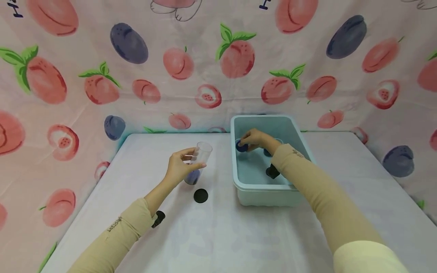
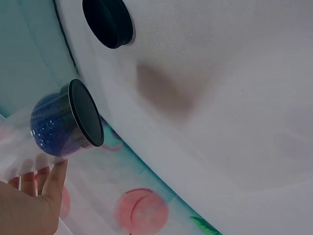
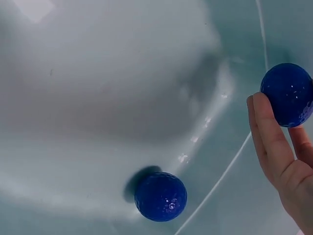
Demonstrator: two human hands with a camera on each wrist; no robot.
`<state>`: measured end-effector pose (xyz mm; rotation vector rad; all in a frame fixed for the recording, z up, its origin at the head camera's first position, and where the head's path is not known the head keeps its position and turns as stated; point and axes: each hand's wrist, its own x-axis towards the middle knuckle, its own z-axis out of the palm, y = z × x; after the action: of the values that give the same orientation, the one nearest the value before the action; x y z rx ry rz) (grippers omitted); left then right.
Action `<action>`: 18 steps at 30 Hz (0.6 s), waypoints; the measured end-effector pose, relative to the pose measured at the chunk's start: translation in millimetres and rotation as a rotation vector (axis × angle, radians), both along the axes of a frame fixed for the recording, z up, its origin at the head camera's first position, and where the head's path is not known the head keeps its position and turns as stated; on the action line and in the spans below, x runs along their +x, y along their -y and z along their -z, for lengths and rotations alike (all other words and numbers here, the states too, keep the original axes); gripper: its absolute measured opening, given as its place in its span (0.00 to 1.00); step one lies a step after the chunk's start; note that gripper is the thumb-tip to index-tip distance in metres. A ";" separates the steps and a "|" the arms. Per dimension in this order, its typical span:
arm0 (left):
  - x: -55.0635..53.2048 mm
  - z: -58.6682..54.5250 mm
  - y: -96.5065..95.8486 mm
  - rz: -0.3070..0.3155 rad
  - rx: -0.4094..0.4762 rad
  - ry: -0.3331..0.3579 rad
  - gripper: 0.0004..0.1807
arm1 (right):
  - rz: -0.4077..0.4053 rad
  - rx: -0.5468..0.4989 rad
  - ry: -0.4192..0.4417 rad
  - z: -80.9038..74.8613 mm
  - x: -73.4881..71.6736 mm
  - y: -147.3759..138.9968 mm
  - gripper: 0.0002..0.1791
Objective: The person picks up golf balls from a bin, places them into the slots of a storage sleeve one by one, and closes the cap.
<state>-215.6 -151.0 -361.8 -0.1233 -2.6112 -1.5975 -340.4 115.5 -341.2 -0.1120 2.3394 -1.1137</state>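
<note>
My left hand [image 1: 178, 167] grips a clear plastic tube [image 1: 202, 153], tilted, its open mouth up. Inside the tube's lower end sits a blue golf ball [image 2: 49, 127], just above a black end cap [image 2: 88, 113]. My right hand [image 1: 255, 138] reaches into a light blue bin [image 1: 242, 186] and pinches another blue golf ball [image 3: 288, 95] between fingers and thumb, near the bin's left wall. A further blue golf ball [image 3: 160, 197] lies on the bin floor, mostly covered by the right arm in the head view.
A loose round black cap [image 1: 200, 195] lies on the white table [image 1: 211, 242], below the tube and left of the bin. Behind the table hangs a fruit-print cloth [image 1: 205, 57], close to the bin's far side.
</note>
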 end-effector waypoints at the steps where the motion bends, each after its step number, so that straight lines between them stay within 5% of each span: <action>1: -0.8 -0.2 -0.9 0.000 0.000 -0.002 0.33 | 0.006 -0.008 -0.001 -0.6 0.4 -0.7 0.26; 18: -10.0 -6.4 -12.8 -0.004 0.008 0.017 0.33 | 0.027 -0.172 0.025 -22.9 8.7 -13.2 0.28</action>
<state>-225.6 -138.2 -355.5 -0.1050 -2.6154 -1.6149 -331.7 128.7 -318.2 -0.1283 2.2264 -1.3208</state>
